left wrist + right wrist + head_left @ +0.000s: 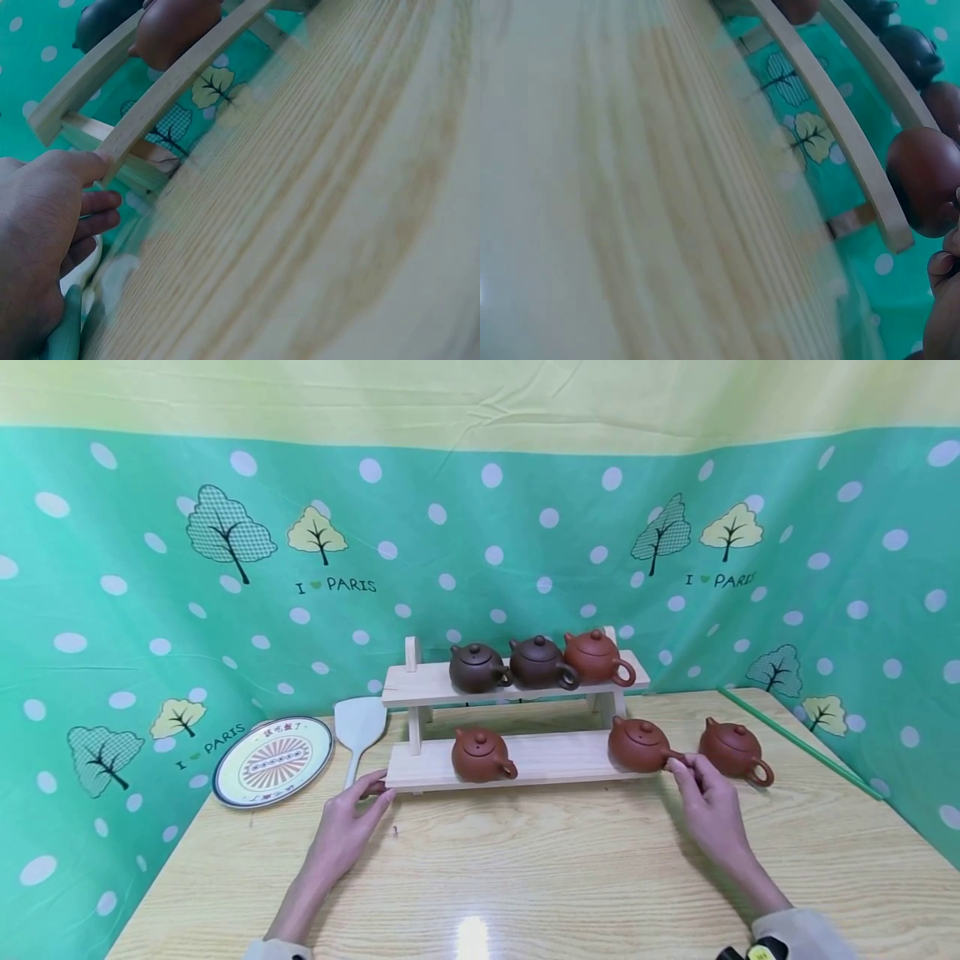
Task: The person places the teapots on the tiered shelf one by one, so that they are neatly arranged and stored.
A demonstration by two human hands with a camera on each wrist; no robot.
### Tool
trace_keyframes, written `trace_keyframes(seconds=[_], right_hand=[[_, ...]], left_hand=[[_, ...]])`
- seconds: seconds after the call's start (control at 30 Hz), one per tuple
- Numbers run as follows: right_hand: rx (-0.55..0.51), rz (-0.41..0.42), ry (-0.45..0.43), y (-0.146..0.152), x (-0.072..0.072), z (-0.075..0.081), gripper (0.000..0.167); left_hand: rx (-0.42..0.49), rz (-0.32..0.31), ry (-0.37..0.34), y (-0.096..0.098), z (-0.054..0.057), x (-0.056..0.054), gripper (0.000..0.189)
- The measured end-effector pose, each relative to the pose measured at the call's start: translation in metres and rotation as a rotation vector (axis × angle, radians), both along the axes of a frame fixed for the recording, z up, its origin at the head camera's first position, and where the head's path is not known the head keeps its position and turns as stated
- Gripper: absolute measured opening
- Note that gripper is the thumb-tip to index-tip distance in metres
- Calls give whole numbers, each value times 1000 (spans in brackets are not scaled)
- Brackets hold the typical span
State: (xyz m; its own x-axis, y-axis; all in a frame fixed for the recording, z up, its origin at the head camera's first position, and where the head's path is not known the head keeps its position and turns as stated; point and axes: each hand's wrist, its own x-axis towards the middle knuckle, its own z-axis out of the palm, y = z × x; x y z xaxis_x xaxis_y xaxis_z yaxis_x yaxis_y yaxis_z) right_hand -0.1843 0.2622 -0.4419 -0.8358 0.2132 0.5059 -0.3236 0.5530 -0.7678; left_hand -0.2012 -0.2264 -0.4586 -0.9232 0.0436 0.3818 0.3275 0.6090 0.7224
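Observation:
A two-tier wooden shelf (555, 757) stands on the table. At its lower left corner my left hand (348, 825) grips the end of the lower board; in the left wrist view the thumb lies on the board's end (120, 146). My right hand (711, 806) pinches the handle of a reddish-brown teapot (637, 745) at the right end of the lower board. That teapot (922, 180) is partly cut off in the right wrist view. Another reddish-brown teapot (478, 755) sits left on the same board. The upper board carries two dark teapots (536, 662) and a reddish-brown one (592, 656).
One more reddish-brown teapot (731, 748) stands on the table, right of the shelf. Behind it lies a green stick (802, 743). Left of the shelf are a white spatula (361, 722) and a patterned plate (315, 752). Green cloth (337, 635) walls the table's back and sides.

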Motion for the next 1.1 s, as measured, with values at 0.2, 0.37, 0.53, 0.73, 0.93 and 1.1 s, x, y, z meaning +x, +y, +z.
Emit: trace_keyframes(seconds=[0.2, 0.37, 0.53, 0.73, 0.93, 1.1], right_hand=[[-38, 65, 16, -10, 0, 1, 14], [-56, 83, 16, -16, 0, 2, 11], [-41, 86, 26, -20, -2, 0, 10], [-51, 93, 31, -32, -1, 6, 10], [-79, 134, 39, -49, 11, 27, 10], [-80, 160, 53, -57, 14, 33, 10]], left_hand=[[-5, 4, 2, 0, 1, 0, 39], [-6, 6, 1, 0, 1, 1, 39], [-3, 3, 5, 0, 1, 1, 39], [-1, 1, 2, 0, 1, 0, 39], [-1, 3, -1, 0, 0, 1, 39], [-6, 4, 5, 0, 0, 1, 39]])
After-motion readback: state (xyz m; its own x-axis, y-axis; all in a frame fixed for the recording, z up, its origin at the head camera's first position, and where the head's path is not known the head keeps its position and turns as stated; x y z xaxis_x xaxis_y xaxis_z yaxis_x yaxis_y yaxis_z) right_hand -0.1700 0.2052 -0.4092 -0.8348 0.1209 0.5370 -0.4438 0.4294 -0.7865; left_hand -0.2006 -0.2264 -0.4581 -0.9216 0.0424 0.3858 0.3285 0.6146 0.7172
